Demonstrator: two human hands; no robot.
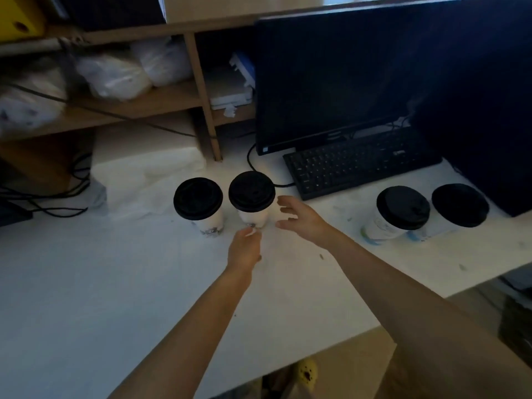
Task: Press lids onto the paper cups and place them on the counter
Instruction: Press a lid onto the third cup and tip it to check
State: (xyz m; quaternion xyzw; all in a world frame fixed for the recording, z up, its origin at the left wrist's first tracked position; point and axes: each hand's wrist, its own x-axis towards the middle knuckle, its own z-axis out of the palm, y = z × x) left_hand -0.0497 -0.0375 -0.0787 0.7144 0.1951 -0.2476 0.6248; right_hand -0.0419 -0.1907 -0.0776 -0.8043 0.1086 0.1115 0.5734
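Note:
Four white paper cups with black lids stand on the white counter. Two are at the middle: one cup on the left and a second cup touching it on the right. Two more, a third cup and a fourth cup, stand at the right by the keyboard. My left hand reaches in from below, its bunched fingertips pinching the foot of the second cup. My right hand hovers just right of that cup, fingers spread, holding nothing and not touching it.
A black keyboard and a dark monitor sit at the back right, with a cable running behind the middle cups. Wooden shelves with plastic bags stand behind. Cables lie at the left. The counter's front edge runs diagonally.

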